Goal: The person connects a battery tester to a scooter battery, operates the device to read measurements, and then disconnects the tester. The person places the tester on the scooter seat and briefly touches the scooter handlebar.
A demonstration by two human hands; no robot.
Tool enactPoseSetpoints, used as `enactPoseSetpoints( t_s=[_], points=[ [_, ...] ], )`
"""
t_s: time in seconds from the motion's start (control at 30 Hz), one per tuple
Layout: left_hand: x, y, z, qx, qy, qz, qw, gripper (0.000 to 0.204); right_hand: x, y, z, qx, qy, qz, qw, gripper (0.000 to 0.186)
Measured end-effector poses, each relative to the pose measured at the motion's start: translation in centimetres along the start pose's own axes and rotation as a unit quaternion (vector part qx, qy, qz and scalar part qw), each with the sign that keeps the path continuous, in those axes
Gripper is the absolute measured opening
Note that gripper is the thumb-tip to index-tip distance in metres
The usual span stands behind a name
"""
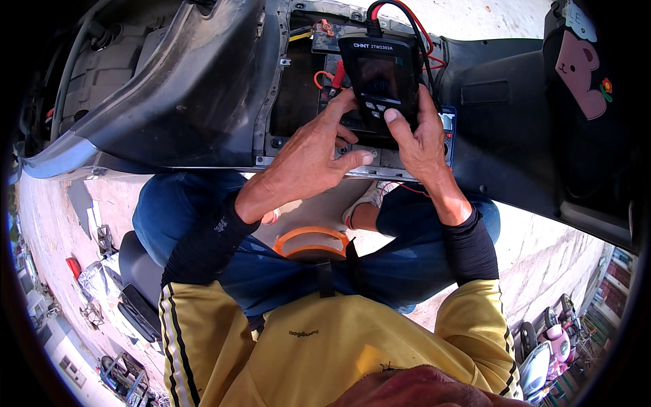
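My right hand (426, 144) grips a black handheld battery tester (401, 71), its thumb over the lower buttons. Red and black cables (422, 26) leave the tester's top and loop to the right. My left hand (304, 154) hovers beside the tester's lower left with fingers apart and thumb stretched out; it holds nothing that I can see. Just beyond its fingertips, a red clamp or plug (338, 74) sits in the opened battery compartment (291, 95) of a scooter. An orange wire (319, 80) curves beside it. The tester and hands hide much of the compartment.
A blue-edged multimeter (448, 121) lies partly behind my right hand. Dark scooter panels (183, 88) rise on the left, and a black bag with a bear patch (582, 74) is at far right. An orange-rimmed object (312, 233) lies between my legs.
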State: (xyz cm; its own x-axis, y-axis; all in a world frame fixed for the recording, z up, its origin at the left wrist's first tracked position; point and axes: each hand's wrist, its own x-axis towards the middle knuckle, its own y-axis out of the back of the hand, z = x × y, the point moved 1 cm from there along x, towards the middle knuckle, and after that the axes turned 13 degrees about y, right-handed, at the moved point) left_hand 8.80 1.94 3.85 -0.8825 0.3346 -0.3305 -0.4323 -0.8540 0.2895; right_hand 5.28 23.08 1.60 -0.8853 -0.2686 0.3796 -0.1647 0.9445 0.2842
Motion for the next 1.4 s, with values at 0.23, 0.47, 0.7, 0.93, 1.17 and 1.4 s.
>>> enactPoseSetpoints(
  t_s=[0.23,0.47,0.7,0.93,1.17,1.4],
  points=[
    [0.07,-0.13,-0.31,-0.011,0.012,-0.007,1.0,0.095,-0.05,0.01,0.09,-0.005,-0.001,0.001,1.0,0.045],
    [0.08,-0.11,-0.27,0.0,0.004,-0.005,1.0,0.094,-0.08,0.0,0.15,0.002,0.002,0.002,1.0,0.045],
    [0.05,-0.14,-0.45,0.003,0.004,-0.004,1.0,0.094,-0.04,0.03,0.05,0.001,-0.003,0.001,1.0,0.046],
    [0.0,-0.09,-0.31,-0.005,0.016,-0.012,1.0,0.097,-0.07,0.03,0.23,-0.004,0.001,-0.002,1.0,0.046],
    [-0.04,-0.09,-0.32,0.002,0.012,-0.009,1.0,0.098,-0.02,0.05,-0.09,-0.01,-0.006,-0.006,1.0,0.044],
    [-0.05,-0.13,-0.36,0.009,0.009,-0.007,1.0,0.098,-0.02,0.07,0.07,-0.007,0.001,-0.005,1.0,0.044]
  ],
)
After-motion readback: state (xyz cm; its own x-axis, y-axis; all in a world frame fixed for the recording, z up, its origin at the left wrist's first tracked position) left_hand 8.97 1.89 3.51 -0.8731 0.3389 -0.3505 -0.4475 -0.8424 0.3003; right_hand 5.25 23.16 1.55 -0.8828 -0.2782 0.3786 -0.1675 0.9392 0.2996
